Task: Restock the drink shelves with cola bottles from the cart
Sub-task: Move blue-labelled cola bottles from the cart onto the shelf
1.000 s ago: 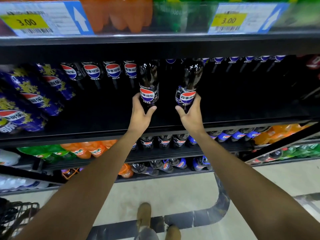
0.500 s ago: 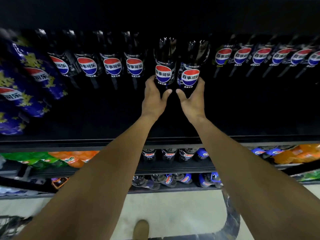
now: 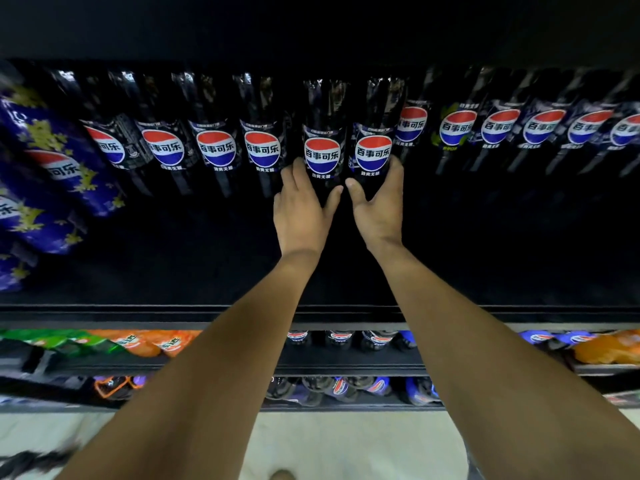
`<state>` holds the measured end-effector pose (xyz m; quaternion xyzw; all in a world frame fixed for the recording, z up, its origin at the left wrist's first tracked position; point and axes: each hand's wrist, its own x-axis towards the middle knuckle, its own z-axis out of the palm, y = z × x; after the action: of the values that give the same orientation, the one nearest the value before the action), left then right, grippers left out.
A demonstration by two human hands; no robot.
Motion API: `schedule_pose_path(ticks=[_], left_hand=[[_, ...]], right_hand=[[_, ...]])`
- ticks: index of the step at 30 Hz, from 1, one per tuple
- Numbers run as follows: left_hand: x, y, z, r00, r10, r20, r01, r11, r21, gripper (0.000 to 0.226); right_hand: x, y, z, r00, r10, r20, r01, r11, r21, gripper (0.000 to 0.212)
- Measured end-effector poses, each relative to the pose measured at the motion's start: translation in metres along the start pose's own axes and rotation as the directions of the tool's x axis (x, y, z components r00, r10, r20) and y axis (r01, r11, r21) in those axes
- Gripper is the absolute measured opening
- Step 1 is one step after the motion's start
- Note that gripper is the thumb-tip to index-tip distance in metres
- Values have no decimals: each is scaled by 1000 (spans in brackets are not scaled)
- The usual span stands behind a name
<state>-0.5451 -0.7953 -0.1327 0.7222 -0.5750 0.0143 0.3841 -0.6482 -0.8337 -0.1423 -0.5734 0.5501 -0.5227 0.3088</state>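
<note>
Two black cola bottles with red, white and blue labels stand upright side by side, deep on the dark shelf [image 3: 311,311]. My left hand [image 3: 301,206] grips the base of the left bottle [image 3: 322,147], thumb on its right side. My right hand [image 3: 379,202] grips the base of the right bottle [image 3: 373,147], thumb on its left. Both bottles sit in line with the row of matching cola bottles [image 3: 216,147] along the back of the shelf. The bottles' caps are lost in the dark above.
More cola bottles [image 3: 502,128] continue the row to the right. Blue cola bottles with gold stars [image 3: 52,161] fill the shelf's left end. Lower shelves hold orange [image 3: 145,342], green and cola bottles. A dark cart edge [image 3: 31,462] shows at the bottom left over pale floor.
Both hands have pushed the two bottles further back into the shelf, up to the back row. My view has moved closer under the upper shelf, so the price tags are out of sight.
</note>
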Motion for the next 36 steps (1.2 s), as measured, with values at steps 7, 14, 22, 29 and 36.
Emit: schedule_pose_path(ticks=[7, 14, 22, 29, 36], left_hand=[[-1, 1, 1, 999, -3, -54, 10, 991, 130, 74], [-3, 3, 1, 999, -31, -39, 33, 998, 48, 72], [-6, 3, -2, 990, -97, -101, 101, 994, 35, 67], [-5, 0, 0, 992, -83, -99, 88, 995, 48, 64], [-1, -2, 3, 987, -126, -101, 140, 980, 140, 53]], right_hand=[[0, -2, -1, 999, 33, 19, -33, 999, -17, 74], [-3, -4, -3, 999, 21, 33, -20, 999, -36, 72], [-4, -2, 0, 995, -43, 90, 47, 998, -51, 69], [-1, -2, 3, 998, -14, 56, 19, 995, -102, 69], [0, 0, 3, 1000, -15, 14, 17, 987, -161, 67]])
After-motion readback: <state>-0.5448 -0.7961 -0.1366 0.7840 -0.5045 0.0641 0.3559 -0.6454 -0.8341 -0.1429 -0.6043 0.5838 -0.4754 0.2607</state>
